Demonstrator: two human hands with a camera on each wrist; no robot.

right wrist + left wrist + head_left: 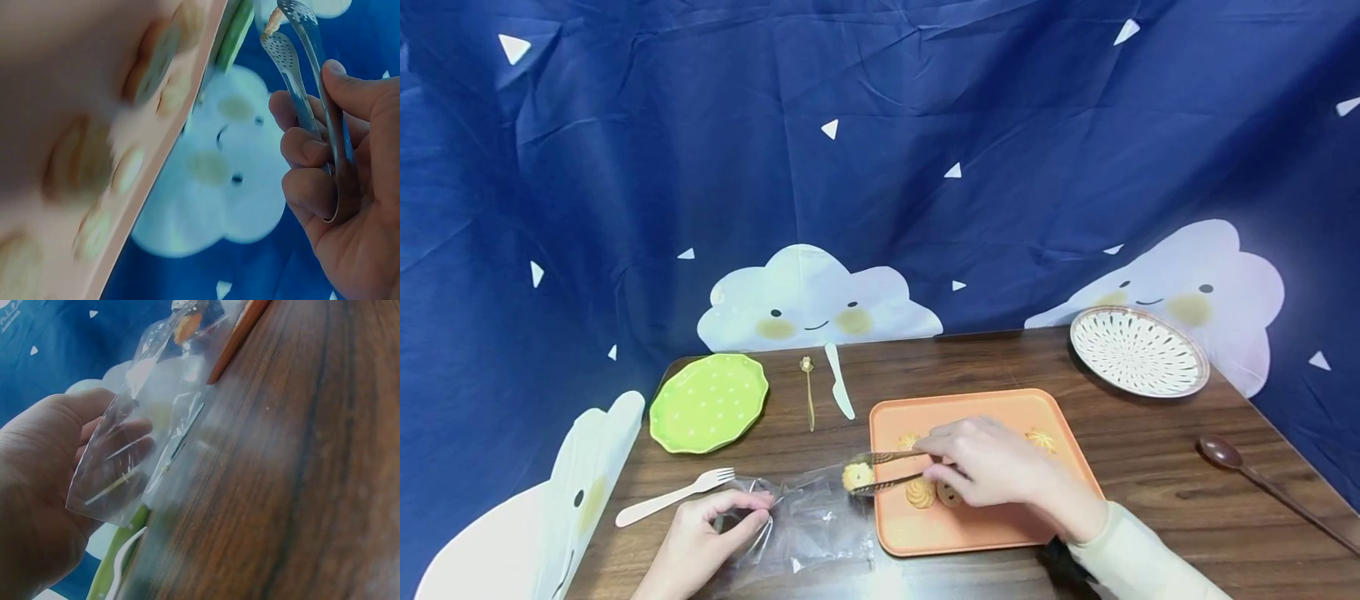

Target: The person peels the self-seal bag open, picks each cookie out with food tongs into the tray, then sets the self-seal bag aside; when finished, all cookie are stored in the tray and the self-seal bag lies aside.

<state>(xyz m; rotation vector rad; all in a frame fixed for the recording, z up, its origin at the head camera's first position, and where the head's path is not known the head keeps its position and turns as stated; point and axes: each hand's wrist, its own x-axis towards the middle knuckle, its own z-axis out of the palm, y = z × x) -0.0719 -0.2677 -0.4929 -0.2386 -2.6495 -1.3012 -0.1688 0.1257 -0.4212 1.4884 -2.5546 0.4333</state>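
My left hand (711, 525) pinches the end of a clear plastic bag (820, 525) between thumb and fingers, low at the left of the table. In the left wrist view the film of the bag (134, 437) covers the fingertips. My right hand (988, 467) grips metal tongs (898, 456) with perforated ends, seen closer as tongs (334, 128) in the right wrist view. Between their tips is a small round cookie (857, 477), at the bag's right end. Under the right hand lies an orange tray (1000, 404) with several cookies (919, 493), some hidden by the hand.
A green plate (709, 404) and a fork (677, 496) lie left. Behind the bag are a thin gold spoon (810, 396) and a pale knife (840, 383). At right are a patterned white plate (1138, 350) and a brown spoon (1221, 452). A blue curtain (880, 150) hangs behind the table.
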